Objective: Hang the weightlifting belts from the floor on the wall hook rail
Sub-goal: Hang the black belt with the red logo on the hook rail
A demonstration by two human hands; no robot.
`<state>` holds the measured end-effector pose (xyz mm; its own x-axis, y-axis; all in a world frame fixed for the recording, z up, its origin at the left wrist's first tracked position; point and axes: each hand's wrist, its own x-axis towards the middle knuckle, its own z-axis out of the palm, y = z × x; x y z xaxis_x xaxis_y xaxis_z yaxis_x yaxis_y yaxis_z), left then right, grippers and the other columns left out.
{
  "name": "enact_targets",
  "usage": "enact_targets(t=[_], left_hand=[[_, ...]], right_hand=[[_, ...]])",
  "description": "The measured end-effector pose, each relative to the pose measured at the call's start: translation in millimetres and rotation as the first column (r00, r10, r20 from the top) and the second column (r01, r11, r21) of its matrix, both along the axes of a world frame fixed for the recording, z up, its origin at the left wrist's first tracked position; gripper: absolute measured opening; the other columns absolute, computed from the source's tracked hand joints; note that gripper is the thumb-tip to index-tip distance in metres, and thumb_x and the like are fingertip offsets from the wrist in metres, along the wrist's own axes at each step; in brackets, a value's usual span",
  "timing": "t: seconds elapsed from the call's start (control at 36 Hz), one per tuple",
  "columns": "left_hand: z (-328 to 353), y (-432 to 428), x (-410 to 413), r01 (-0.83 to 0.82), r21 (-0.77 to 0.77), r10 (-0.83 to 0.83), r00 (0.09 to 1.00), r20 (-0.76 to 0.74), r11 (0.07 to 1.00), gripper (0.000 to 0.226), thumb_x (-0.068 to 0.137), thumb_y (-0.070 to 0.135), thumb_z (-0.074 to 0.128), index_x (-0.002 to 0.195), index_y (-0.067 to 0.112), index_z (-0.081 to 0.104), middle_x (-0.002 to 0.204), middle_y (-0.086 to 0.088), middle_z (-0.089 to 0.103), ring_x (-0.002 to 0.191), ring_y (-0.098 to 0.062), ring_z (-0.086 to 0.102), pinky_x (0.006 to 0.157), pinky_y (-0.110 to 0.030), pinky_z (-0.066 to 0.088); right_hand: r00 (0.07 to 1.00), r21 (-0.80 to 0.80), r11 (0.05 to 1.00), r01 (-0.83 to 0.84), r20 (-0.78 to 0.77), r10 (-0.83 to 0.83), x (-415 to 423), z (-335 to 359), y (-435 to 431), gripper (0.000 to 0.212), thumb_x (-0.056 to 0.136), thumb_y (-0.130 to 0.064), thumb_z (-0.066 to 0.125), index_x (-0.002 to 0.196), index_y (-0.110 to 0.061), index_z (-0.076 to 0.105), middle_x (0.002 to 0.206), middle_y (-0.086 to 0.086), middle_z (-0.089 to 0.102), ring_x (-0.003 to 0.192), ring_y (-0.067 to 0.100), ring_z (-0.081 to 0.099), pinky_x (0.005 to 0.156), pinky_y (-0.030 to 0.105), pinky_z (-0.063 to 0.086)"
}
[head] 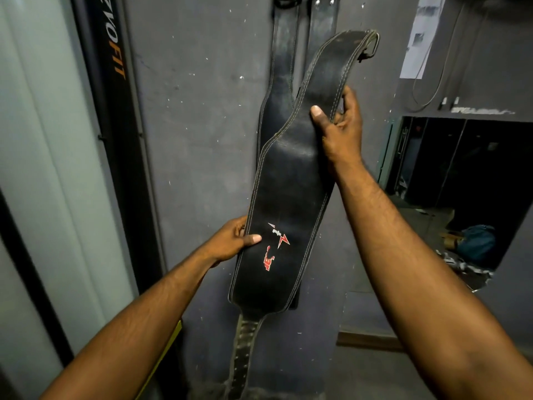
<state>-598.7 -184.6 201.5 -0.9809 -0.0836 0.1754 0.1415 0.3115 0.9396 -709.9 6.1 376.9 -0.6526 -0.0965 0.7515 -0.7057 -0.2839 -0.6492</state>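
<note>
A wide black stitched leather belt with a red logo [288, 197] is gripped low by the left hand [233, 241] and higher by the right hand [340, 128]. Directly behind it, two dark hanging belts [277, 96] are seen against the speckled grey wall [202, 111].

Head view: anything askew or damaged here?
The held belt leans diagonally across the hung belts, buckle end not yet hooked, gripped by the left hand and right hand. The grey wall is chipped with white flecks.
</note>
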Motion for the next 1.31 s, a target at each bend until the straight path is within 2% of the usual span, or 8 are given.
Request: enact_targets(t=[0.17,0.31,0.44,0.67,0.81,0.97,1.11,1.31], left_hand=[[5,-1,3,-0.028,0.054,0.029,0.999,-0.031,0.998,0.036,0.098,0.019,0.06,0.133,0.016,0.055,0.119,-0.004,0.072,0.11,-0.021,0.07,0.096,-0.037,0.057],[80,29,-8,-0.056,0.206,0.115,0.95,-0.291,0.977,0.034,0.103,0.034,0.049,0.127,0.015,0.062,0.122,-0.003,0.071,0.114,-0.016,0.068,0.095,-0.027,0.055],[141,37,-29,-0.199,0.157,0.249,0.858,-0.449,0.967,0.016,0.098,0.009,0.056,0.108,0.012,0.069,0.09,-0.001,0.074,0.089,-0.018,0.069,0.089,-0.035,0.056],[94,47,-32,-0.257,0.134,0.29,0.851,-0.438,0.957,0.025,0.098,0.004,0.054,0.093,0.026,0.066,0.067,0.017,0.063,0.068,0.0,0.059,0.072,-0.024,0.051],[119,53,-34,-0.322,0.164,0.361,0.857,-0.368,0.932,0.032,0.101,0.04,0.045,0.094,0.014,0.063,0.095,-0.015,0.068,0.091,-0.034,0.066,0.084,-0.049,0.054],[131,64,-31,-0.431,0.11,0.432,0.781,-0.452,0.895,0.021,0.102,0.026,0.047,0.092,0.01,0.056,0.085,-0.009,0.062,0.074,-0.02,0.055,0.068,-0.037,0.046],[114,73,-26,-0.38,0.042,0.354,0.809,-0.469,0.924,0.027,0.103,0.031,0.045,0.097,0.008,0.058,0.09,-0.012,0.063,0.077,-0.018,0.055,0.068,-0.036,0.047],[164,57,-19,-0.421,0.037,0.381,0.775,-0.504,0.906,0.028,0.102,0.034,0.048,0.125,0.026,0.061,0.121,0.001,0.069,0.109,-0.015,0.063,0.092,-0.033,0.051]], right_hand=[[0.999,0.022,0.999,-0.045,0.005,0.045,5,-4,0,0.062,0.092,-0.007,0.068,0.147,-0.007,0.04,0.143,0.012,0.058,0.127,0.023,0.062,0.109,0.047,0.049],[0.994,0.083,0.991,-0.105,0.037,0.103,16,-28,-9,0.057,0.093,-0.003,0.067,0.144,-0.008,0.042,0.139,0.017,0.06,0.122,0.029,0.065,0.106,0.052,0.051],[0.995,0.14,0.985,-0.096,0.042,0.091,32,-64,-24,0.048,0.095,-0.004,0.065,0.139,-0.011,0.047,0.131,0.011,0.065,0.115,0.017,0.068,0.098,0.034,0.057],[0.893,-0.035,0.993,-0.116,0.434,0.119,16,-26,-13,0.028,0.103,-0.018,0.056,0.124,0.0,0.056,0.087,0.009,0.063,0.068,0.015,0.057,0.059,0.03,0.047],[0.891,0.005,0.992,-0.128,0.441,0.113,26,-41,-21,0.022,0.1,-0.008,0.057,0.121,-0.001,0.059,0.105,0.016,0.07,0.088,0.024,0.068,0.079,0.036,0.059],[0.912,0.014,0.985,-0.172,0.38,0.154,33,-40,-20,0.026,0.104,-0.018,0.054,0.125,-0.004,0.061,0.115,0.017,0.071,0.097,0.024,0.07,0.084,0.036,0.06],[0.984,0.199,0.979,-0.036,0.177,0.0,33,-21,-8,0.028,0.098,-0.025,0.057,0.115,-0.004,0.061,0.116,0.028,0.065,0.112,0.047,0.061,0.099,0.063,0.049],[0.998,0.339,0.939,-0.063,0.05,0.049,48,-44,-10,0.023,0.102,-0.015,0.056,0.12,-0.002,0.06,0.115,0.019,0.066,0.11,0.031,0.065,0.096,0.044,0.055]])
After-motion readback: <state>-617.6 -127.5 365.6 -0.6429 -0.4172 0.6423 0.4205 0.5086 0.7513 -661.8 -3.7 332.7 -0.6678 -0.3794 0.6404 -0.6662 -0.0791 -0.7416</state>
